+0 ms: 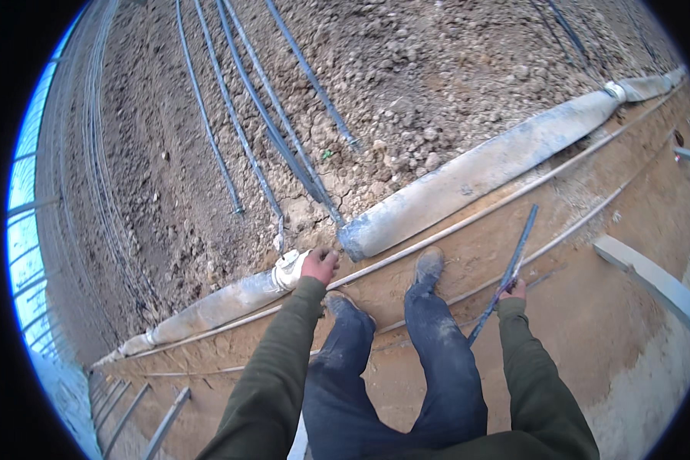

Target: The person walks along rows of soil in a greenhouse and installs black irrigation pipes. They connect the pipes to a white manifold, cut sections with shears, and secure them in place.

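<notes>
My left hand [320, 265] grips the end of a white pipe fitting [289, 270], its fingers curled at the free end. A flat, muddy lay-flat hose [224, 307] is fastened to that fitting with a clamp. Just right of the hand lies the loose end of a second, wider lay-flat hose [471, 178], apart from the fitting. My right hand [513, 290] is closed around a short dark blue strip or tube [517, 241]. A thin purplish item shows beside it in the same hand, too small to identify.
Dark drip lines [236, 126] run over cloddy soil [414, 103] toward the hoses. A thin pale pipe [477, 218] lies along the dirt slope [552, 333] by my boots. Concrete posts [650, 276] jut in at right. Plastic greenhouse film [29, 195] stands at far left.
</notes>
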`<action>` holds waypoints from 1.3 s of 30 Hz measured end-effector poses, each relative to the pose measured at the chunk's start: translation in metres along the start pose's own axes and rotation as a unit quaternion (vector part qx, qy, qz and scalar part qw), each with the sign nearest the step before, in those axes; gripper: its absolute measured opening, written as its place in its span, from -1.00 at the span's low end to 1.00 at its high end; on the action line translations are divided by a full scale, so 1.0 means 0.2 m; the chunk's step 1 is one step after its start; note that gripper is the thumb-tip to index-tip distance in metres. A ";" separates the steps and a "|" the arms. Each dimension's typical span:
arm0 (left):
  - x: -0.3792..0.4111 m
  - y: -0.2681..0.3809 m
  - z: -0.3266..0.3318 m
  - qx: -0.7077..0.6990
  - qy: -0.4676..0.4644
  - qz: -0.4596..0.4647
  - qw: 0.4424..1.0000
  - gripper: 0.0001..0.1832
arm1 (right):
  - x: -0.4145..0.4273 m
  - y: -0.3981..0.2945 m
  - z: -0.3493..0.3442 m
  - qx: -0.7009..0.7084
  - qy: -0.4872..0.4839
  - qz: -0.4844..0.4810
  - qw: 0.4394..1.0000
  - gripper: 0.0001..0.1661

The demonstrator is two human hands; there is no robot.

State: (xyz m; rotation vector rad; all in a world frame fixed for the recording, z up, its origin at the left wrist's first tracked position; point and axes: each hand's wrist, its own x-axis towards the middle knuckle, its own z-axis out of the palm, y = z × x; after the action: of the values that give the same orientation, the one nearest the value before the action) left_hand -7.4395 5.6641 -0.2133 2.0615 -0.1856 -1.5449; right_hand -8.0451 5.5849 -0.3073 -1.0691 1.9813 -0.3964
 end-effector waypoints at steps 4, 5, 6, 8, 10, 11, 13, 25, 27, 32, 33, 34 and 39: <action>0.71 -0.08 -0.08 0.117 0.092 0.110 0.983 -0.69 | 0.47 0.49 0.12 0.015 0.073 -0.012 0.997 -0.48; 0.83 -0.08 -0.11 0.127 0.109 0.132 0.977 -0.70 | 0.52 0.50 0.21 0.087 0.089 0.053 0.991 -0.49; 0.99 -0.06 -0.09 0.173 0.132 0.178 0.960 -0.72 | 0.59 0.56 0.25 0.156 0.117 0.112 0.974 -0.50; 1.31 -0.03 -0.05 0.140 0.142 0.200 0.959 -0.69 | 0.61 0.68 0.38 0.081 0.101 0.054 0.990 -0.51; 1.55 0.01 0.00 0.160 0.177 0.252 0.938 -0.68 | 0.60 0.69 0.49 0.012 0.064 0.069 0.995 -0.52; 1.63 0.09 0.11 0.178 0.191 0.269 0.927 -0.66 | 0.58 0.71 0.49 -0.023 0.046 0.086 0.995 -0.52; 1.71 0.23 0.25 0.191 0.218 0.325 0.900 -0.61 | 0.55 0.69 0.54 -0.097 -0.015 0.109 0.989 -0.51; 1.65 0.25 0.39 0.129 0.194 0.448 0.863 -0.74 | 0.70 -0.72 0.88 -0.340 -0.100 -0.265 0.897 -0.34; 1.44 0.24 0.39 0.135 0.167 0.444 0.870 -0.74 | 0.56 -1.29 1.17 -0.171 -0.236 -0.196 0.936 -0.42; 1.12 0.32 0.33 0.068 0.181 0.510 0.838 -0.71 | 0.51 -1.91 2.19 -0.079 -0.476 -0.223 0.847 -0.48; 1.08 0.34 0.30 0.065 0.186 0.507 0.839 -0.71 | 0.43 -2.05 2.28 -0.156 -0.446 -0.277 0.837 -0.50; 0.97 0.52 0.41 0.083 0.151 0.507 0.844 -0.70 | 0.79 -1.99 2.46 -0.031 -0.425 -0.320 0.846 -0.50; 0.81 0.50 0.11 0.023 0.101 0.577 0.810 -0.54 | 0.20 -2.37 2.40 0.011 -0.406 -0.314 0.858 -0.59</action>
State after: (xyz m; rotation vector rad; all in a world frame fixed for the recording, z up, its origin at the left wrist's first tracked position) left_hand -7.3846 5.5044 -0.3042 1.5316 -1.1482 -0.5396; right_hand -7.4217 5.3241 -0.3338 -1.5375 0.8545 -0.2331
